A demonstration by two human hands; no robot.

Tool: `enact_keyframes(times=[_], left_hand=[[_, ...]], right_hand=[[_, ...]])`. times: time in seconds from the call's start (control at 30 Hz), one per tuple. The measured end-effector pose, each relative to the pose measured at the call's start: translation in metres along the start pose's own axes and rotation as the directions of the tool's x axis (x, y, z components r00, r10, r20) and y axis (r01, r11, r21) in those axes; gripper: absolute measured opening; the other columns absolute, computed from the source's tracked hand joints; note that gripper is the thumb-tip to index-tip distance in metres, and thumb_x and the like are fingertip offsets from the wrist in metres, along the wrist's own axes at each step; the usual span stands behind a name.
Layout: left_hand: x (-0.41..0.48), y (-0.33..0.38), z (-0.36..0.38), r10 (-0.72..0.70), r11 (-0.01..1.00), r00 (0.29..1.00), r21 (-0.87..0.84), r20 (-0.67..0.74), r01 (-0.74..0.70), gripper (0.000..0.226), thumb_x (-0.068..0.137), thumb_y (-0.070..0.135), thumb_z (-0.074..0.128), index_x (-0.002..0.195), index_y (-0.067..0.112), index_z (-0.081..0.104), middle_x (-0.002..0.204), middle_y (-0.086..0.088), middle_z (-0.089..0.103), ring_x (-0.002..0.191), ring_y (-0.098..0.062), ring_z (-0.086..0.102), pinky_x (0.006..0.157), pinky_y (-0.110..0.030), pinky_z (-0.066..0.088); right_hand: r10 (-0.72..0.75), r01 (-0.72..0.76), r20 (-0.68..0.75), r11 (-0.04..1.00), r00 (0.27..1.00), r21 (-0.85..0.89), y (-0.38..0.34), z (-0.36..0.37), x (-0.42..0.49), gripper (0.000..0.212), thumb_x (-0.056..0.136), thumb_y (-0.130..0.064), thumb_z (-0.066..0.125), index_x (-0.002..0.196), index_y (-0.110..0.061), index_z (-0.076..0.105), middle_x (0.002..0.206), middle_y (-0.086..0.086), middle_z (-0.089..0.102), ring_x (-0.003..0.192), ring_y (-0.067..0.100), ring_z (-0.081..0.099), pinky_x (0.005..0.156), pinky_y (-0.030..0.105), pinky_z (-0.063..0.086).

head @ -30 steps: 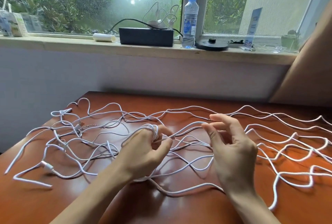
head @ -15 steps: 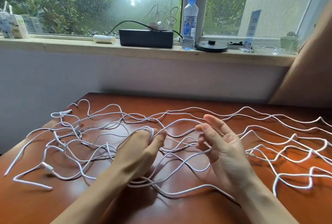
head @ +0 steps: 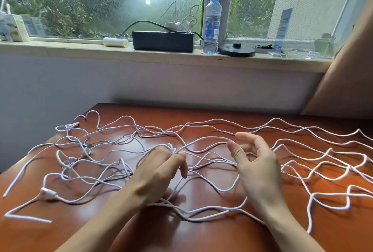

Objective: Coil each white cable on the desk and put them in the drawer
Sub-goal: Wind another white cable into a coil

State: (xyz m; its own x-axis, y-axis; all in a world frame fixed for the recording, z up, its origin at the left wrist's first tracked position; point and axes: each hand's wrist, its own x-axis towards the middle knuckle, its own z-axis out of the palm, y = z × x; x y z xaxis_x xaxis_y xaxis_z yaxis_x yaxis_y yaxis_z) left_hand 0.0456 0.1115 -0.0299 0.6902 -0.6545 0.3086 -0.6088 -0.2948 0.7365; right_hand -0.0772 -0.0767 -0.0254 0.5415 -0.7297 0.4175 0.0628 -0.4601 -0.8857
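left hand [head: 159, 171] knuckles up, low over the desk [head: 201, 114], curled round a few turns of white cable [head: 201, 139], loops bunched at the knuckles
right hand [head: 256, 167] just beside it, not touching it, palm facing left, thumb and forefinger spread, no pinch; the strand off the left-hand loops arcs across to the thumb tip, can't tell if it makes contact
key geometry: the uncoiled length lies to the right, long wavy runs [head: 323, 160] going left-right across the desk past the right hand, so the right hand is nearer and should feed while the left acts as spool
left side is a denser tangle [head: 90, 160] with a connector [head: 48, 193], snag risk if pulled
drawer not in view; my read: early in coil one
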Motion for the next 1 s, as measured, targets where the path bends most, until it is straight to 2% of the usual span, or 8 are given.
enact_keyframes(times=[0.1,0.2,0.33,0.47,0.53,0.63,0.83,1.0], left_hand=[[0.001,-0.008,0.002,-0.013,0.995,0.998,-0.101,0.067,0.02,0.045,0.088,0.047,0.037,0.065,0.028,0.07,0.057,0.014,0.044,0.062,-0.015,0.041,0.064,-0.032,0.032],[0.002,-0.001,0.003,0.045,0.966,0.989,-0.26,0.143,-0.007,0.04,0.083,0.036,0.04,0.059,0.019,0.066,0.052,0.007,0.033,0.055,-0.014,0.031,0.055,-0.029,0.026],[0.003,0.011,0.001,0.105,0.836,0.957,-0.545,0.27,0.062,0.055,0.076,0.048,0.042,0.062,-0.002,0.061,0.049,-0.002,0.022,0.048,-0.017,0.017,0.048,-0.025,0.017],[0.009,0.01,-0.004,0.134,0.62,0.925,-0.758,0.356,0.202,0.046,0.075,0.048,0.05,0.063,0.004,0.059,0.049,0.002,0.025,0.047,-0.014,0.015,0.046,-0.025,0.013],[0.012,0.008,-0.004,0.191,0.454,0.921,-0.862,0.34,0.224,0.043,0.08,0.044,0.048,0.063,0.005,0.057,0.05,0.002,0.027,0.047,-0.012,0.018,0.045,-0.026,0.01],[0.013,0.007,-0.006,0.188,0.213,0.946,-0.951,0.264,0.223,0.043,0.085,0.033,0.031,0.06,0.006,0.053,0.052,-0.001,0.02,0.046,-0.011,0.014,0.046,-0.03,0.007],[0.017,0.006,-0.009,0.149,-0.086,0.971,-0.976,0.187,0.201,0.035,0.087,0.03,0.033,0.07,0.004,0.051,0.058,-0.003,0.029,0.047,-0.015,0.023,0.049,-0.029,0.021],[0.018,0.003,-0.013,0.073,-0.334,0.978,-0.919,0.194,0.208,0.026,0.09,0.027,0.04,0.083,0.006,0.056,0.074,-0.001,0.033,0.058,-0.016,0.036,0.057,-0.026,0.033]], right_hand=[[-0.009,0.009,0.002,0.999,1.0,-0.033,-0.002,0.002,-0.003,0.023,0.087,-0.045,0.073,0.101,-0.031,0.063,0.067,-0.006,0.067,0.064,0.015,0.064,0.066,0.039,0.054],[0.03,-0.03,-0.002,0.999,1.0,-0.042,-0.004,0.002,-0.004,0.033,0.081,-0.052,0.074,0.093,-0.026,0.058,0.062,0.005,0.065,0.055,0.017,0.057,0.06,0.038,0.047],[0.057,-0.057,0.013,0.997,0.998,-0.048,-0.004,0.003,-0.005,0.037,0.08,-0.05,0.078,0.093,-0.026,0.053,0.066,0.007,0.065,0.058,0.015,0.057,0.063,0.037,0.047],[0.008,-0.007,0.071,1.0,0.997,-0.02,-0.001,0.004,-0.004,0.022,0.087,-0.037,0.076,0.096,-0.027,0.058,0.076,-0.005,0.069,0.071,0.006,0.064,0.065,0.023,0.049],[-0.034,0.038,0.121,0.999,0.992,-0.031,0.003,0.004,-0.003,0.012,0.091,-0.03,0.073,0.093,-0.028,0.062,0.079,-0.01,0.07,0.074,0.007,0.065,0.069,0.028,0.052],[-0.076,0.086,0.205,0.995,0.976,-0.042,0.005,0.006,-0.005,0.009,0.092,-0.027,0.074,0.09,-0.031,0.065,0.075,-0.011,0.07,0.064,0.009,0.063,0.063,0.03,0.051],[-0.132,0.156,0.327,0.986,0.936,-0.05,0.0,0.006,-0.009,0.005,0.089,-0.032,0.075,0.086,-0.031,0.072,0.052,-0.001,0.061,0.042,0.006,0.05,0.053,0.02,0.041],[-0.173,0.234,0.448,0.968,0.877,-0.085,0.004,0.008,-0.011,0.003,0.089,-0.033,0.076,0.088,-0.031,0.073,0.047,-0.007,0.048,0.045,0.006,0.039,0.052,0.027,0.036]])
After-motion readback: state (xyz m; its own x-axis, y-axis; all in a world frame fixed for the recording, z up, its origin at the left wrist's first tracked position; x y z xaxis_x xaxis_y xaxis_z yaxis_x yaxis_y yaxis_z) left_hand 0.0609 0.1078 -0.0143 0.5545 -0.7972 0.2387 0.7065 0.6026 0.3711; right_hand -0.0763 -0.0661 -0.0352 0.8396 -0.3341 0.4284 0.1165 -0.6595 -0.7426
